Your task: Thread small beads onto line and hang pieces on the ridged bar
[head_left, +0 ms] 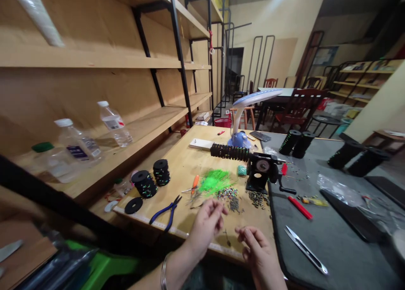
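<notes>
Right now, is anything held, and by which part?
It cannot be told: the left hand and right hand are curled; anything pinched is too small to see.

The winder (260,172) stands on the table (182,172), a lamp (237,120) behind it. Left of the winder lies a fibre heap (217,181); just before the winder, small parts (257,199); before it and rightward, snips (305,248) on a mat (278,226).
</notes>
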Demonstrator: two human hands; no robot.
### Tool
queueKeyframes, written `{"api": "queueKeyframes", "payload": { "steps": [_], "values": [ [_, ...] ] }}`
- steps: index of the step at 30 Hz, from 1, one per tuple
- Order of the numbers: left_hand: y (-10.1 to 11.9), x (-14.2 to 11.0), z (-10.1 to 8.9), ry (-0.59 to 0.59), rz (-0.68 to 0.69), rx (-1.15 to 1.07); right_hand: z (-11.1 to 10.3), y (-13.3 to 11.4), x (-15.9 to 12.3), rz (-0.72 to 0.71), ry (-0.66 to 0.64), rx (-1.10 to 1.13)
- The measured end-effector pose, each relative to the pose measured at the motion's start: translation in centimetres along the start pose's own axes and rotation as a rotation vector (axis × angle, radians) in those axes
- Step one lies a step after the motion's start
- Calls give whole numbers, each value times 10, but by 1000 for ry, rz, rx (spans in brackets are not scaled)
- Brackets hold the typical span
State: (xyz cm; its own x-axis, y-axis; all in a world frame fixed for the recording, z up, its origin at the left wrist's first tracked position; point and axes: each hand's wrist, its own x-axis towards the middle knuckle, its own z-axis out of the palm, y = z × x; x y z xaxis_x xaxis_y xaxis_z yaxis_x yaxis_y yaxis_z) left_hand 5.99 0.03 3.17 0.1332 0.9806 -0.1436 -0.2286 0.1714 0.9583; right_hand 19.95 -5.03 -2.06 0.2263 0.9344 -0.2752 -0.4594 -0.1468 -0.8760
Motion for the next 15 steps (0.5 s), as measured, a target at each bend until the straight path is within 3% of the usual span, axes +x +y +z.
{"api": "queueKeyframes", "payload": {
  "steps": [3, 6, 9, 15],
  "values": [
    [-29, -18, 18, -207, -124, 67, -2, -1, -4, -25, 116, 39],
    [-43, -28, 32, -326, -161, 42, -4, -3, -8, 17, 66, 88],
    [-49, -28, 34, -329, -143, 51, -8, -6, -7, 57, 28, 102],
    [-57, -28, 17, -264, -52, 257, -8, -14, 2, 24, 29, 99]
  ]
}}
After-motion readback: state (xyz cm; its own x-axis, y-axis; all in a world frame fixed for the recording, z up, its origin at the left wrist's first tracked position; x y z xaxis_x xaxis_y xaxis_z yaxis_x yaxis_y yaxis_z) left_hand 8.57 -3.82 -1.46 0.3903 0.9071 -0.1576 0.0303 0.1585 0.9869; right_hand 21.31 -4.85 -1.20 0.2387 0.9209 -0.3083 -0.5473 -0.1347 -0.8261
